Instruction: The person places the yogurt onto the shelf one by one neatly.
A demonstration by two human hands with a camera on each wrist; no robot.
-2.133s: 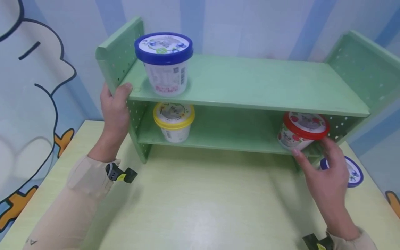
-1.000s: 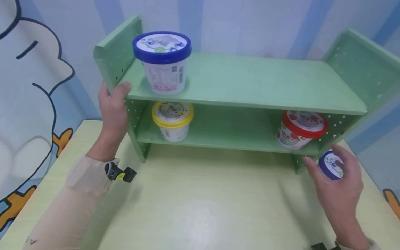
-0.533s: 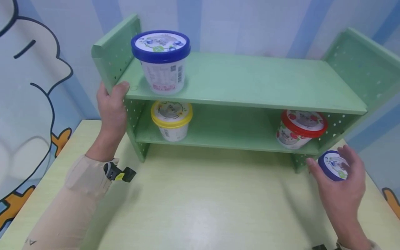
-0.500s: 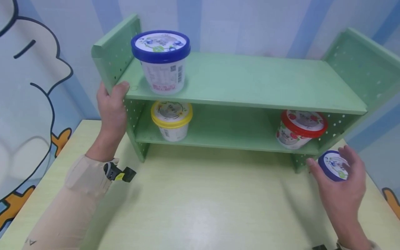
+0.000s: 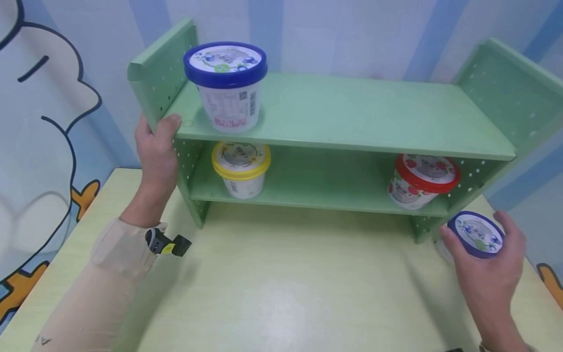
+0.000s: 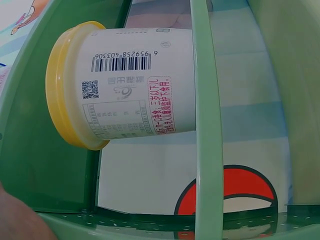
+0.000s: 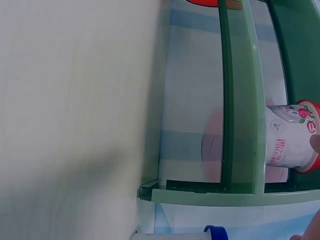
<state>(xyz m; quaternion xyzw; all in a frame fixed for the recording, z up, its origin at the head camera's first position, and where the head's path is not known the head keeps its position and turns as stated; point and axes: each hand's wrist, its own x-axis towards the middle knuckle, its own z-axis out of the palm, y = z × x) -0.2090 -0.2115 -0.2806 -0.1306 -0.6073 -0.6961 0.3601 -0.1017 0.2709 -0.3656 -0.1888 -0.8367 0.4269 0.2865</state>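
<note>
My left hand grips the left side panel of a green two-tier shelf, thumb on the upper board's front edge. Beside it on the upper board stands a blue-lidded ice cream tub. Below, a yellow-lidded tub occupies the lower board's left end, also large in the left wrist view. A red-lidded tub stands at that board's right end. My right hand hovers over a second blue-lidded tub right of the shelf, thumb and fingers spread either side of its lid.
The shelf stands on a pale yellow table against a blue striped wall with cartoon pictures. The shelf's right side panel rises close to my right hand. In the right wrist view, the second blue-lidded tub lies partly outside the frame.
My right hand has left the red-lidded tub, now resting on the lower board, and moved right and down to the blue-lidded tub beside the shelf. My left hand keeps its grip.
</note>
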